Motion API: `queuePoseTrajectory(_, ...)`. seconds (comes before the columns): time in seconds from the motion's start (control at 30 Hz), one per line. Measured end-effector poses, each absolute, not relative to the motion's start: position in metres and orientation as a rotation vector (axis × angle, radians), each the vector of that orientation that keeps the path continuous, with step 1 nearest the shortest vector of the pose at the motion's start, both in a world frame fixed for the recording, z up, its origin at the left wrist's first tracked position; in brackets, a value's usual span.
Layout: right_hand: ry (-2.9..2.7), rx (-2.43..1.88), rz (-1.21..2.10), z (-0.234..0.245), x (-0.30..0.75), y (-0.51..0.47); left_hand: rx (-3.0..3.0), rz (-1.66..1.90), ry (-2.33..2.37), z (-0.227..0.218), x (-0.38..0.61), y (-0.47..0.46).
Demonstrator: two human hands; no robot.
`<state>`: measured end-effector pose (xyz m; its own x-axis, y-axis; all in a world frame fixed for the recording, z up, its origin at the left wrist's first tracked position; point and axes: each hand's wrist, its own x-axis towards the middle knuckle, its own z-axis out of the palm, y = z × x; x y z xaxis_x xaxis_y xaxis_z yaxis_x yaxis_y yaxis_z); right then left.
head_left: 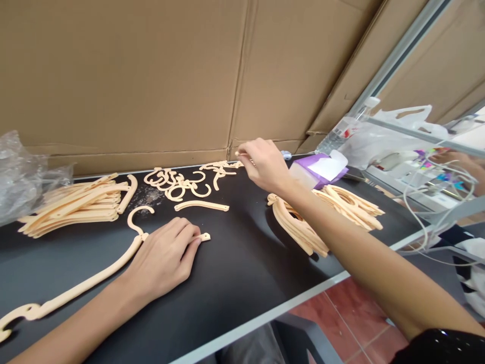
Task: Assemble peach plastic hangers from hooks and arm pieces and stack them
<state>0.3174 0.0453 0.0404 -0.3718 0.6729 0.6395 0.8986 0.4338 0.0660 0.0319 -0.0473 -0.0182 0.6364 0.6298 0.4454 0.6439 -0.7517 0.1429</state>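
My left hand (pixel 162 255) is closed on a cream plastic hanger (pixel 89 284) lying on the black tabletop. The hanger's hook curves up beside my knuckles, one long arm runs to the lower left, and a short tip with a hole pokes out past my thumb. My right hand (pixel 263 164) is raised over the back of the table, fingers pinched round a small cream plastic piece (pixel 237 153) that is mostly hidden. Just left of it lie small curved pieces (pixel 222 169). A loose hanger arm (pixel 201 204) rests beyond my left hand.
Loose hooks (pixel 176 183) lie at the back, with a stack of hanger arms (pixel 83 202) to their left beside clear plastic wrap (pixel 28 177). Hangers (pixel 297 230) are heaped at right near a purple tissue pack (pixel 320 169) and a bottle (pixel 346 129). Cardboard (pixel 125 76) walls the back.
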Motion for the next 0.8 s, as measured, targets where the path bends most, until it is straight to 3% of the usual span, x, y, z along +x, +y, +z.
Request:
queuePoseTrajectory(0.13,-2.051,-1.106,-0.444,0.048,0.279,0.017,-2.818,-0.741,-1.132,-0.019,0.031,-0.047)
queuePoseTrajectory(0.37,-2.059,-0.837,0.354,0.031,0.242,-0.029,-2.776,-0.739,-1.150,-0.017,0.031,-0.047)
queuePoseTrajectory(0.5,-2.110,-1.045,0.699,0.026,0.255,-0.031,-2.738,-0.753,-1.118,-0.016,0.033,-0.049)
queuePoseTrajectory(0.63,-2.140,-1.368,0.853,0.022,0.267,-0.024,-2.702,-0.738,-1.151,-0.016,0.034,-0.052)
queuePoseTrajectory(0.8,-2.264,-1.381,0.981,0.020,0.266,-0.023,-2.681,-0.678,-1.184,-0.016,0.034,-0.053)
